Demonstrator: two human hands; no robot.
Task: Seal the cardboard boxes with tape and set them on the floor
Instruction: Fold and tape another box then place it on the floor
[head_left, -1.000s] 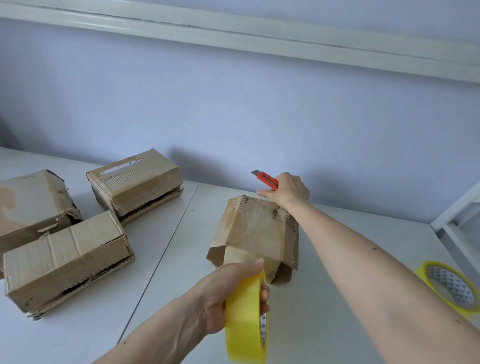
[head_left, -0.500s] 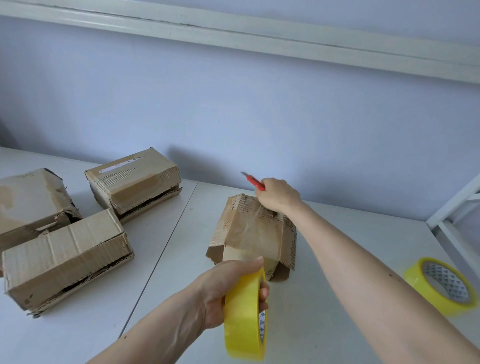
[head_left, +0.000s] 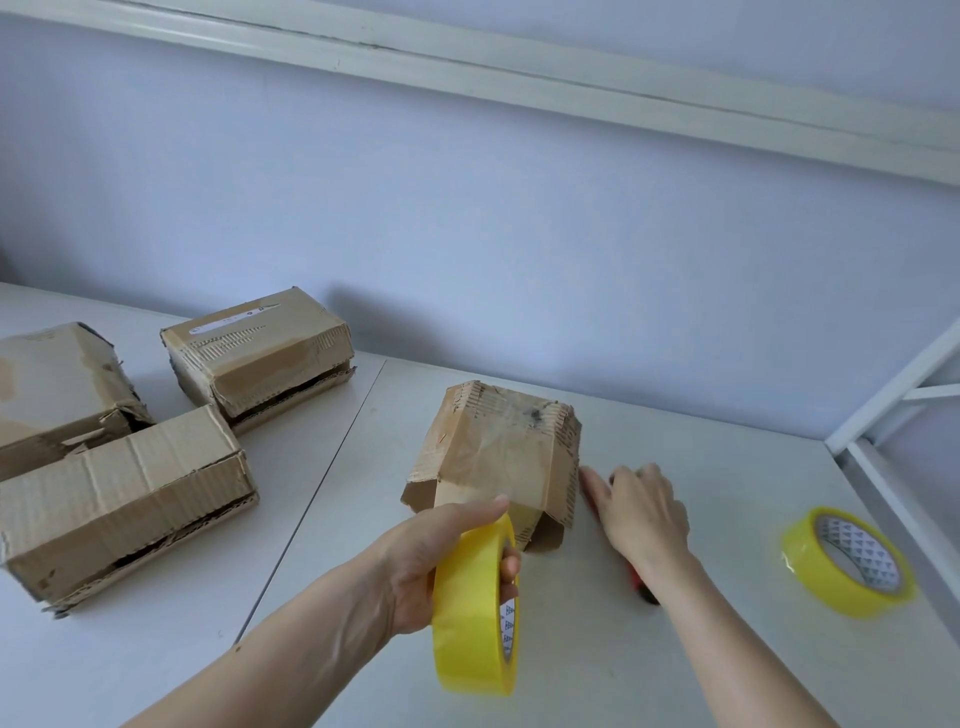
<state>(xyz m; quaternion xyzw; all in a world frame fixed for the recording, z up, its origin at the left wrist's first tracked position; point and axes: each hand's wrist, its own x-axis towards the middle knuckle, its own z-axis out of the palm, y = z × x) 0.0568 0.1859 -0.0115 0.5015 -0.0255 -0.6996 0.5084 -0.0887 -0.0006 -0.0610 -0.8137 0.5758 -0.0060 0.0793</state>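
Note:
A worn cardboard box (head_left: 498, 457) stands in the middle of the white table (head_left: 701, 665), its near flaps hanging loose. My left hand (head_left: 426, 561) grips a yellow tape roll (head_left: 467, 618) held upright just in front of the box. To the right of the box, my right hand (head_left: 644, 514) lies flat on the table with fingers stretched out. A red box cutter (head_left: 643, 590) lies beneath it, only its rear end showing by the wrist.
Three more cardboard boxes sit at the left: one at the back (head_left: 260, 358), one at the far left (head_left: 57, 384), one nearer (head_left: 119, 499). A second yellow tape roll (head_left: 847, 564) lies flat at the right. A white frame (head_left: 883, 488) borders the table's right side.
My right hand has come off the far top edge of the box with the red cutter and dropped to the table on the box's right. The left hand kept its grip on the tape roll.

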